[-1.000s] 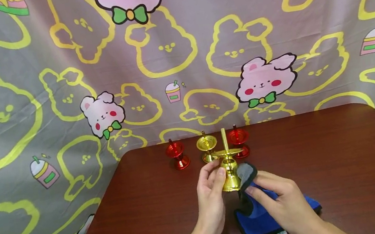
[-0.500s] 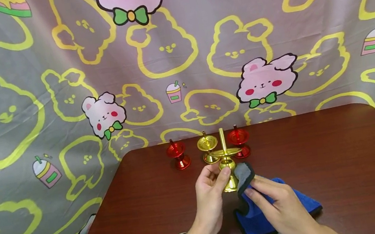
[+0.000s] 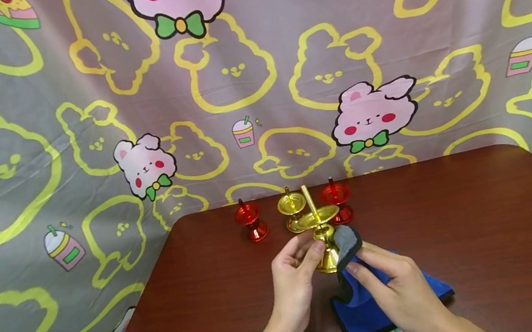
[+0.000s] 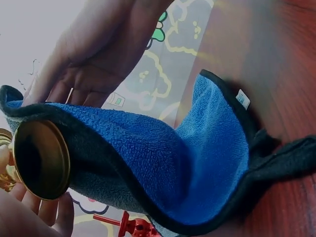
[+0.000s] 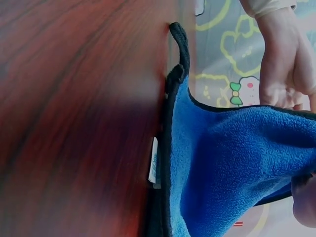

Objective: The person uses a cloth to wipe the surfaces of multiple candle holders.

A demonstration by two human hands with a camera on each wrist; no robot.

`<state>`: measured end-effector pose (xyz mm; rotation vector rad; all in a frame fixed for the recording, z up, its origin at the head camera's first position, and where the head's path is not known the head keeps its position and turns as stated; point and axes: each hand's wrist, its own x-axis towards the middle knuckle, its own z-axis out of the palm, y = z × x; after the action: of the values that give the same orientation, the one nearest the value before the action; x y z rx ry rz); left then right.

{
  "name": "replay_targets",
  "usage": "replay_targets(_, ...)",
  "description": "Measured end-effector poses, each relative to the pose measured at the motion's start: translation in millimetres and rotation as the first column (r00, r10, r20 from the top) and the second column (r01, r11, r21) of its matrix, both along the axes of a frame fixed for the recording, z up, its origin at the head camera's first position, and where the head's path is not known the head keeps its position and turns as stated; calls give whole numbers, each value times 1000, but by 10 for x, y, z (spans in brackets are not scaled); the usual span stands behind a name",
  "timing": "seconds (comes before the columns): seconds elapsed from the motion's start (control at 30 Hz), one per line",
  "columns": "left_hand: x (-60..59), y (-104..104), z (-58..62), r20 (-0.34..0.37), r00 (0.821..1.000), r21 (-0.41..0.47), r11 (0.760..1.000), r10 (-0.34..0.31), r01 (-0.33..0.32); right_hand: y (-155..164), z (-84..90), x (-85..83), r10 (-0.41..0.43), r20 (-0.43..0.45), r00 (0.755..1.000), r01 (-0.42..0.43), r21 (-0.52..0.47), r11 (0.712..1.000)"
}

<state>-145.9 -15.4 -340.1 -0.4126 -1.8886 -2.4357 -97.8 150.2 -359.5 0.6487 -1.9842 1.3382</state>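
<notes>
My left hand [image 3: 291,280] grips a shiny gold candle holder [image 3: 328,261] by its lower stem, thumb in front. The holder is up off the table, its spike and dish leaning left; in the left wrist view its hollow base [image 4: 42,160] faces the camera. My right hand [image 3: 403,288] pinches a folded edge of a cloth [image 3: 366,315], blue on one side and grey on the other, with black trim. The grey side lies against the holder's right side. The cloth's lower part drapes down to the table, its hanging loop [image 5: 180,44] at one corner.
Behind my hands, a red candle holder [image 3: 252,224], a second gold one [image 3: 291,205] and another red one [image 3: 335,195] stand in a row on the brown wooden table [image 3: 482,233]. A cartoon-patterned curtain [image 3: 277,58] hangs along the table's back and left.
The gold candle holder has tipped from upright to a leftward lean, its dish now showing more of its top. My left hand has shifted slightly left; the right still presses the cloth to it.
</notes>
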Motion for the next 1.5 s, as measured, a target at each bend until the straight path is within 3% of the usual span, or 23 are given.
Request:
replay_targets(0.13,9,-7,9,-27,1000,-31,999,-11,10,-24,21,13,7,29,1000,-7,-21,1000)
replay_targets(0.3,9,-14,16,-63,998,-64,998,-10,6,-65,19,28,20,-7,1000,-20,-49,999)
replay_targets(0.7,64,1,-51,-61,997,-104,994,-53,46,-208,60,3,-103,46,994,108,-116,987)
replay_targets(0.87,69,-9,-87,-91,993,-118,991,-80,69,-238,135,-20,-141,143,980,166,-177,970)
replay_targets(1.03,82,5,-98,-114,989,-112,990,-97,85,-249,194,-72,-148,277,949,208,-205,956)
replay_targets(1.2,100,12,-85,-131,988,-105,992,-79,65,-272,235,-133,-125,375,919,216,-210,954)
replay_targets(1.33,93,8,-79,-117,992,-75,996,-53,44,-269,250,-181,-110,362,926,211,-250,945)
replay_targets(1.5,68,-2,-79,-50,999,-40,999,-11,9,-264,219,-171,-99,354,930,193,-243,950)
